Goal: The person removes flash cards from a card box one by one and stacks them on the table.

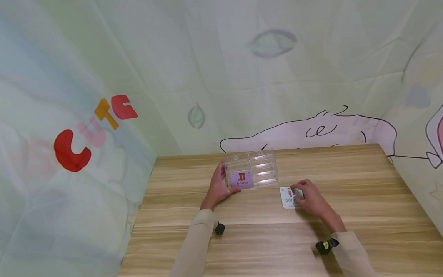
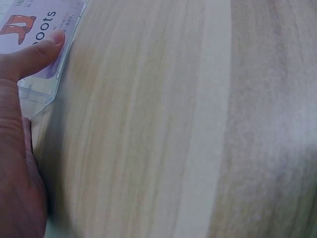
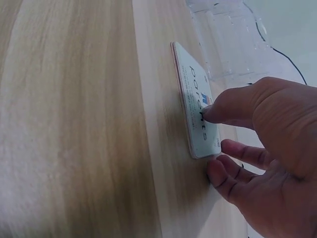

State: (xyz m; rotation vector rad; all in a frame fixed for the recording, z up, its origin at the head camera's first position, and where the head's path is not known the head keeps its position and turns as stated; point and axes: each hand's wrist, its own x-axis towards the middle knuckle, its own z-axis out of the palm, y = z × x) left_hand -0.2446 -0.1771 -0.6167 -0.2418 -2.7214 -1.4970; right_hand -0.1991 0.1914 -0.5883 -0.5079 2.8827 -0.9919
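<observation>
A clear plastic card holder [image 1: 264,169] with stepped slots stands on the wooden table. My left hand [image 1: 219,185] grips its left side, the thumb across the lower front corner by a purple flash card [image 1: 242,179] that reads "boots". That card sits in the holder's lower left part. To the right of the holder lies a thin stack of flash cards [image 3: 190,84], the top one white and reading "parents". My right hand [image 1: 310,198] is at the stack's right end. In the right wrist view its thumb rests on the top card and its curled fingertips [image 3: 218,171] are at the edge.
The wooden table [image 1: 249,246] extends around both hands. Behind it hangs a printed cloth backdrop [image 1: 214,77], which also closes off the left and right sides. Black wrist cameras [image 1: 219,229] are strapped over both sleeves.
</observation>
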